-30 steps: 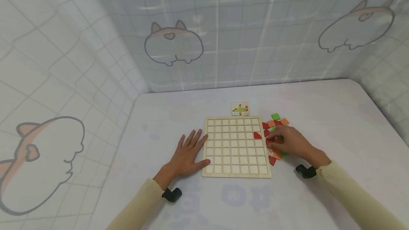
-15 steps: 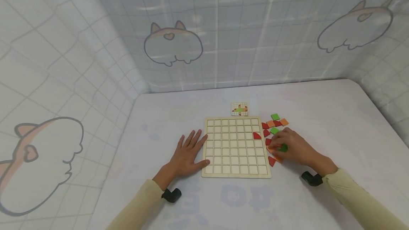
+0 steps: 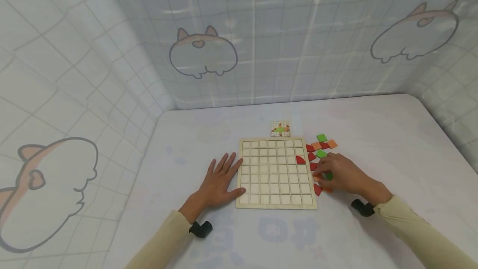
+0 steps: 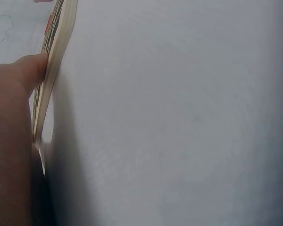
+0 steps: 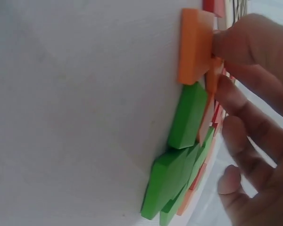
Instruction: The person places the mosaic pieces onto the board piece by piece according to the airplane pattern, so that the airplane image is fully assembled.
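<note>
My left hand (image 3: pixel 218 184) lies flat with fingers spread, its thumb and index fingertips over the left edge of a wooden grid board (image 3: pixel 276 174). In the left wrist view the thumb (image 4: pixel 35 66) rests on the board's rim. One red quarter-round tile (image 3: pixel 300 160) sits in a cell near the board's right side. Beside that side, my right hand (image 3: pixel 341 173) is low over a loose pile of tiles, thumb and index fingertip pinching a small orange tile (image 5: pixel 214 73). A thicker-looking orange square tile (image 5: pixel 195 46) and green tiles (image 5: pixel 187 115) lie close under the fingers.
A small pattern card (image 3: pixel 280 128) lies just beyond the board. More tiles spread along the board's right edge, among them a green square tile (image 3: pixel 322 138), an orange tile (image 3: pixel 331 144) and a red tile (image 3: pixel 318 189). Printed cloth walls (image 3: pixel 269 74) stand behind the table.
My right hand has drawn slightly right and back, off the red tiles, its fingertips now on an orange tile. My left hand has stayed put on the board's edge.
</note>
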`<state>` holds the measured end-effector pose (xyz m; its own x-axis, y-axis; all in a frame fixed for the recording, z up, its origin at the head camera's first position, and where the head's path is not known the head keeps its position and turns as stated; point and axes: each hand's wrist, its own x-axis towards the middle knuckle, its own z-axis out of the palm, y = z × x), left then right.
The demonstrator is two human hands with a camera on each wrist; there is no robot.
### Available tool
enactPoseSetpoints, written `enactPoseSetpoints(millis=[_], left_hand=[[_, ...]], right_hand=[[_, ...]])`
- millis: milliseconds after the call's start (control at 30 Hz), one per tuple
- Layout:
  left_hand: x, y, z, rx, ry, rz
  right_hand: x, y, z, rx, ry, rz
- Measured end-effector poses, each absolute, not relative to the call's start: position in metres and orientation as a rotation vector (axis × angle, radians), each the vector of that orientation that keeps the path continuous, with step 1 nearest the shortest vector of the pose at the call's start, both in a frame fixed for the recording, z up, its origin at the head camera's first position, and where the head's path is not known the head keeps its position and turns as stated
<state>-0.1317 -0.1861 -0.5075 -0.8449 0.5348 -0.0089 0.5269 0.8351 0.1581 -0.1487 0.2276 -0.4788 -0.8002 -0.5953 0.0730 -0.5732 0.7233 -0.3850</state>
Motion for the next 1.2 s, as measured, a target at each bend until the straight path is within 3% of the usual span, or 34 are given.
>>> enactPoseSetpoints(millis=[800, 1200], left_hand=[[-0.131, -0.186, -0.509, 0.831, 2.943, 0.224], [-0.131, -0.187, -0.511, 0.845, 2.970, 0.208]], right_hand=[[-0.164, 0.198, -0.489, -1.418, 2.981, -0.722], [-0.162, 0.203, -0.490, -1.296, 3.035, -0.749]])
